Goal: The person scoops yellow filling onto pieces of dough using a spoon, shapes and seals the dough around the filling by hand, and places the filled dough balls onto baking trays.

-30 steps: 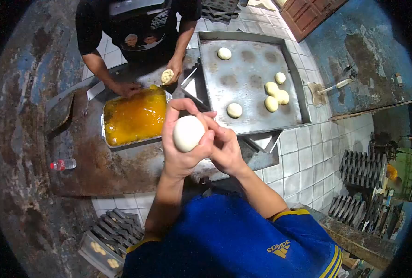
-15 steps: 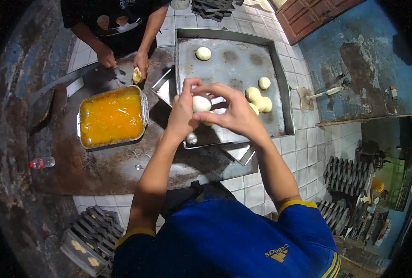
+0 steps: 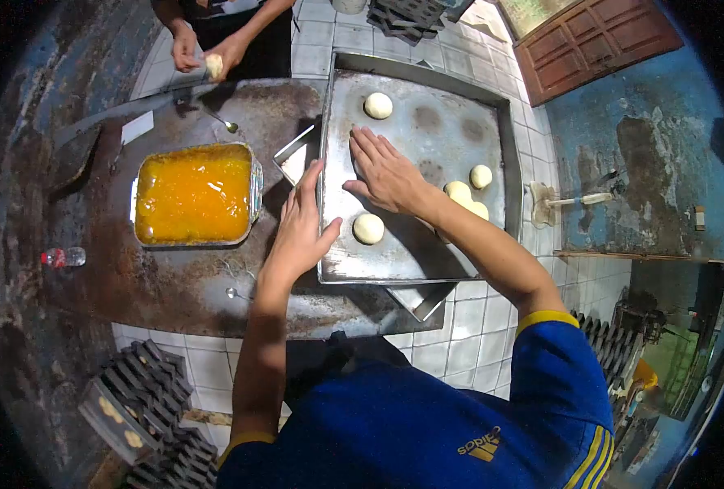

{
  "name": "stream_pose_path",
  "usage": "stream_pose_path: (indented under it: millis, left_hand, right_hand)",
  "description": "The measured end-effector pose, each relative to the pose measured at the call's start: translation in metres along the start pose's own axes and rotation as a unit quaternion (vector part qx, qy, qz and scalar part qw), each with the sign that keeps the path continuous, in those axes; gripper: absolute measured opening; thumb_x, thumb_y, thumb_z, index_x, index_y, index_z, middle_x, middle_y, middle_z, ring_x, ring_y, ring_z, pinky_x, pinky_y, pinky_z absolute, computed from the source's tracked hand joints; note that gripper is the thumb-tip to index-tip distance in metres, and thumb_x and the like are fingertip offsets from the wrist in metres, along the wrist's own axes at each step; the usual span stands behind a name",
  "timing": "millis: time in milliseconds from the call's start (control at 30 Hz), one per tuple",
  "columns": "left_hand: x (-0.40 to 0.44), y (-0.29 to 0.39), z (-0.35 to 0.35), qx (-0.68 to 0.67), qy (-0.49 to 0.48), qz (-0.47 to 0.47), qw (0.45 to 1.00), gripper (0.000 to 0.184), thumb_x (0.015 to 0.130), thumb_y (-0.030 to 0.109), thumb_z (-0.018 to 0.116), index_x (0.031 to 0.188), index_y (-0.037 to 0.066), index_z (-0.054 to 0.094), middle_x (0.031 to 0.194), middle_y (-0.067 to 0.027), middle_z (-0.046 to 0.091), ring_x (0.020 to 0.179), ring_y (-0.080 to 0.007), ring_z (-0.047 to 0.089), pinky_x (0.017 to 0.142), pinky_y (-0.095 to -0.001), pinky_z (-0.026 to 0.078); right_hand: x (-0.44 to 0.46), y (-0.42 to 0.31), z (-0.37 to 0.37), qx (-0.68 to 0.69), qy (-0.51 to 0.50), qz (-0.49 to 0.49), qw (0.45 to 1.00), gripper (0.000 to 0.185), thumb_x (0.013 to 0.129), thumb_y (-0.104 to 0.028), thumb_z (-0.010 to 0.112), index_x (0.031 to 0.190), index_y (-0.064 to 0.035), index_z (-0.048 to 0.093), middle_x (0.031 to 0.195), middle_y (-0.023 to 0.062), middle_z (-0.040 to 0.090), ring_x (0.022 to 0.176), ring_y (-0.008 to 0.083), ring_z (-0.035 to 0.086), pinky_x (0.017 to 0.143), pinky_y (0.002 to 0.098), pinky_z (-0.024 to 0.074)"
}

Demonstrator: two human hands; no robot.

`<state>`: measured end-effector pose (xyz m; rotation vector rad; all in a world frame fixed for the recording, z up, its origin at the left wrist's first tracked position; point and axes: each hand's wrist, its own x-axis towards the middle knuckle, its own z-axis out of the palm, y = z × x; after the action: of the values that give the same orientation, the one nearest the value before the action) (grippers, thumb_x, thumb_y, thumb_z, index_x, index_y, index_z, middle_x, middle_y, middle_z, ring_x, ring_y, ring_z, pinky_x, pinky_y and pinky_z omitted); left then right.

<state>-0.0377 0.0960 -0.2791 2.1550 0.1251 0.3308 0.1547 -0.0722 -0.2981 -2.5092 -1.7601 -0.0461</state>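
Note:
My right hand (image 3: 390, 179) lies palm down over the large metal tray (image 3: 504, 122), fingers stretched out flat. Whether anything sits under its palm is hidden. My left hand (image 3: 297, 236) is open at the tray's left rim, fingers apart and holding nothing. Just below my right hand, a round pale dough ball (image 3: 368, 229) rests on the tray. Another dough ball (image 3: 378, 105) is near the tray's far left corner. To the right, a small dough ball (image 3: 481, 176) lies beside a cluster of dough balls (image 3: 459, 193), partly covered by my right forearm.
A rectangular pan of orange-yellow filling (image 3: 195, 196) stands on the worn table (image 3: 166, 289) at left. Nearby are a spoon (image 3: 230, 126) and a red-capped bottle (image 3: 64, 257). Across the table, a co-worker's hands (image 3: 227, 53) hold a piece of dough. Smaller tins (image 3: 420, 300) stick out under the tray.
My hands have parted from the white dough ball they held. The right now lies flat over the tray; the left is at its rim. The co-worker's dough has been lifted away from the filling.

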Motion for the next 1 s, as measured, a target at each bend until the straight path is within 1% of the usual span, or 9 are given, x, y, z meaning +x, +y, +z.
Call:
stream_pose_path:
  millis: [133, 167, 200, 233, 300, 367, 533, 900, 1000]
  left_hand:
    - [-0.011, -0.006, 0.013, -0.035, 0.041, -0.046, 0.998, 0.092, 0.09, 0.008, 0.072, 0.166, 0.004, 0.02, 0.166, -0.026, 0.036, 0.15, -0.0472, 0.038, 0.125, -0.0515, 0.031]
    - [-0.012, -0.002, 0.012, -0.035, 0.037, -0.041, 0.998, 0.092, 0.09, 0.008, 0.072, 0.166, 0.004, 0.02, 0.166, -0.026, 0.036, 0.15, -0.0472, 0.038, 0.125, -0.0515, 0.031]
    - [-0.011, 0.001, 0.009, -0.021, 0.044, -0.039, 0.998, 0.091, 0.09, 0.007, 0.072, 0.166, 0.004, 0.021, 0.165, -0.0259, 0.037, 0.149, -0.0473, 0.039, 0.124, -0.0512, 0.032]
    - [-0.009, 0.003, 0.007, -0.007, 0.051, -0.037, 0.998, 0.09, 0.091, 0.007, 0.072, 0.166, 0.004, 0.021, 0.165, -0.0258, 0.038, 0.149, -0.0475, 0.04, 0.123, -0.051, 0.033]
    - [-0.011, -0.002, 0.011, -0.019, 0.061, -0.022, 0.998, 0.084, 0.093, 0.008, 0.071, 0.164, 0.003, 0.027, 0.163, -0.0261, 0.041, 0.147, -0.046, 0.043, 0.123, -0.0494, 0.034]
    - [-0.012, 0.002, 0.015, -0.045, 0.067, -0.047, 0.996, 0.078, 0.095, 0.008, 0.069, 0.163, 0.002, 0.03, 0.162, -0.026, 0.043, 0.148, -0.0439, 0.045, 0.123, -0.0475, 0.035]
    - [-0.009, 0.008, 0.02, -0.035, 0.06, -0.033, 0.997, 0.068, 0.099, 0.004, 0.061, 0.161, 0.003, 0.035, 0.158, -0.0254, 0.048, 0.145, -0.0426, 0.049, 0.121, -0.0466, 0.036]
    - [-0.014, -0.001, 0.022, -0.011, 0.048, -0.019, 0.999, 0.061, 0.1, 0.008, 0.058, 0.158, 0.001, 0.04, 0.154, -0.0267, 0.051, 0.141, -0.0443, 0.051, 0.119, -0.0473, 0.038]
    - [-0.013, -0.003, 0.022, 0.024, 0.07, 0.002, 0.997, 0.06, 0.099, 0.01, 0.06, 0.156, 0.001, 0.043, 0.148, -0.0258, 0.054, 0.135, -0.0451, 0.053, 0.115, -0.0502, 0.04]
  right_hand:
    - [0.003, 0.01, 0.016, 0.032, 0.01, 0.026, 0.999, 0.082, 0.109, -0.055, 0.049, 0.16, 0.008, 0.035, 0.171, 0.0263, 0.028, 0.161, 0.0403, 0.026, 0.13, 0.05, 0.0255]
    - [0.01, 0.03, 0.017, 0.259, -0.024, 0.071, 0.963, 0.079, 0.111, -0.055, 0.046, 0.161, 0.0052, 0.035, 0.172, 0.0243, 0.029, 0.161, 0.0374, 0.026, 0.131, 0.0482, 0.0253]
    - [0.01, 0.046, 0.016, 0.47, -0.053, 0.111, 0.874, 0.077, 0.112, -0.056, 0.043, 0.163, 0.0023, 0.035, 0.173, 0.0223, 0.029, 0.161, 0.0345, 0.026, 0.131, 0.0464, 0.0251]
    - [0.005, 0.051, -0.015, 0.698, -0.056, 0.172, 0.693, 0.074, 0.114, -0.055, 0.038, 0.165, -0.0022, 0.034, 0.17, 0.0183, 0.036, 0.159, 0.0289, 0.031, 0.13, 0.0421, 0.0253]
    - [-0.024, 0.06, -0.065, 0.645, 0.055, 0.194, 0.737, 0.068, 0.115, -0.049, 0.044, 0.162, -0.0003, 0.04, 0.162, 0.0177, 0.049, 0.152, 0.0263, 0.043, 0.127, 0.0389, 0.0314]
    - [-0.069, 0.066, -0.093, 0.451, 0.032, 0.216, 0.865, 0.048, 0.105, -0.033, 0.068, 0.138, 0.0013, 0.066, 0.135, 0.0167, 0.071, 0.123, 0.0255, 0.067, 0.109, 0.0371, 0.05]
    - [-0.17, 0.013, -0.105, 0.161, -0.047, 0.243, 0.955, 0.045, 0.086, -0.03, 0.085, 0.119, -0.0021, 0.073, 0.108, 0.0201, 0.075, 0.096, 0.0393, 0.074, 0.085, 0.0471, 0.059]
    - [-0.175, -0.019, -0.046, 0.052, -0.024, 0.368, 0.928, 0.031, 0.085, -0.02, 0.08, 0.102, 0.0017, 0.065, 0.098, 0.0221, 0.071, 0.092, 0.0441, 0.071, 0.077, 0.052, 0.0592]
    - [-0.172, -0.023, -0.077, 0.293, -0.031, 0.394, 0.871, 0.031, 0.088, -0.021, 0.079, 0.105, 0.0035, 0.07, 0.096, 0.0126, 0.075, 0.09, 0.0266, 0.074, 0.078, 0.0397, 0.058]
